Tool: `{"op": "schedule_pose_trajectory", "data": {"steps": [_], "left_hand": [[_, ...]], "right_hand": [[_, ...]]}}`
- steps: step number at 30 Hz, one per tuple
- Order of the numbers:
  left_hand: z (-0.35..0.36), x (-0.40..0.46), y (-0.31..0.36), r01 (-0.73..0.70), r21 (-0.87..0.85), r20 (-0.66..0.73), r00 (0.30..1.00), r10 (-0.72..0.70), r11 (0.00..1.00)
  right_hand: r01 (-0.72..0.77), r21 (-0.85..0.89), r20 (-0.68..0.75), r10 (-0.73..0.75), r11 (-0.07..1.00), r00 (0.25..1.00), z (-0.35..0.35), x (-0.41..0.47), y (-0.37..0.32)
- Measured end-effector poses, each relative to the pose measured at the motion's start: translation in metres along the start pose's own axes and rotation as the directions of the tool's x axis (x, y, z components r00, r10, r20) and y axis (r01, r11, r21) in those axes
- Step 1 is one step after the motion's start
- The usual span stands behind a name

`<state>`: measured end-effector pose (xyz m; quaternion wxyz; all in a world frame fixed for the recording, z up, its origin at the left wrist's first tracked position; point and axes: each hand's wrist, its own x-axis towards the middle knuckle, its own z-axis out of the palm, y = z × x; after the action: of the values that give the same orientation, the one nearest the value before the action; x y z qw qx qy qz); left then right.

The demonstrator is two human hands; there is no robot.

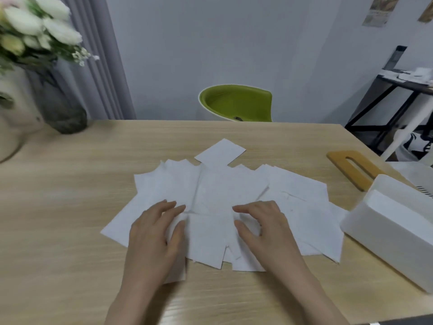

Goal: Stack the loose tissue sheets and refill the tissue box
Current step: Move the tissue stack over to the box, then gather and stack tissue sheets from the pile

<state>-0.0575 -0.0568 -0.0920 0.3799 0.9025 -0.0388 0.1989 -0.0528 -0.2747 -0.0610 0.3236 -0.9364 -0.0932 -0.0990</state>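
White tissue sheets (225,198) lie fanned out and overlapping across the middle of a pale wood-grain table (70,207), so that most of their edges are buried under neighbours and a count is impossible. One small square sheet pokes out at the far side of the heap, pointing toward a green chair (236,102) whose seat is cut off by the table's far edge.

The left hand (157,233) rests palm down on the near-left part of the heap, fingers loosely spread and flat, thumb angled inward. The right hand (262,228) sits just beside it on the near-centre sheets, fingers slightly curled with the tips touching paper and the thumb out to the side. Whether either hand actually nips a sheet cannot be told, since the undersides of the fingers are hidden.

The white tissue box (393,231) stands open at the right, touching or just overlapping the rightmost sheets, and the frame crops its right part. Its wooden lid (351,167), with a long slot, lies flat behind it. At the far left, a vase of white flowers (42,31) is blurred and partly out of frame.
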Motion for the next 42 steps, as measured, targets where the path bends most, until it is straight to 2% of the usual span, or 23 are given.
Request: {"op": "schedule_pose_trajectory", "data": {"steps": [6, 9, 13, 19, 24, 28, 34, 38, 42], "left_hand": [[-0.022, -0.003, -0.021, 0.07, 0.057, -0.024, 0.997, -0.069, 0.996], [-0.027, -0.003, -0.029, 0.043, 0.087, -0.044, 0.998, -0.039, 0.995], [-0.03, -0.003, -0.034, 0.073, 0.11, -0.058, 0.996, -0.067, 0.991], [-0.026, 0.0, -0.029, 0.054, 0.144, -0.02, 0.998, -0.051, 0.988], [-0.025, 0.006, -0.012, 0.101, 0.11, 0.05, 0.993, -0.107, 0.989], [-0.025, 0.021, 0.001, 0.125, 0.132, 0.092, 0.986, -0.137, 0.983], [-0.021, 0.036, 0.019, 0.226, 0.163, 0.205, 0.945, -0.257, 0.96], [-0.02, 0.033, 0.026, 0.324, 0.044, 0.231, 0.917, -0.325, 0.945], [-0.018, 0.031, 0.023, 0.445, -0.061, 0.199, 0.883, -0.426, 0.894]], "right_hand": [[0.001, 0.01, 0.024, -0.001, 1.0, 1.0, 0.03, 0.028, -0.029], [0.018, -0.077, 0.05, -0.014, 0.997, 0.999, 0.047, 0.039, -0.039], [0.082, -0.186, 0.071, -0.07, 0.979, 0.995, 0.066, 0.044, -0.047], [0.106, -0.201, -0.107, -0.13, 0.974, 0.986, 0.084, 0.047, -0.039], [0.149, -0.136, -0.143, -0.169, 0.979, 0.975, 0.083, 0.047, -0.035], [0.27, -0.11, -0.226, -0.288, 0.957, 0.931, 0.075, 0.037, -0.037], [0.431, -0.055, -0.29, -0.427, 0.901, 0.856, 0.071, 0.013, -0.045], [0.508, -0.066, -0.275, -0.505, 0.859, 0.818, 0.076, 0.005, -0.045], [0.559, -0.071, -0.281, -0.554, 0.826, 0.783, 0.079, -0.005, -0.047]]}}
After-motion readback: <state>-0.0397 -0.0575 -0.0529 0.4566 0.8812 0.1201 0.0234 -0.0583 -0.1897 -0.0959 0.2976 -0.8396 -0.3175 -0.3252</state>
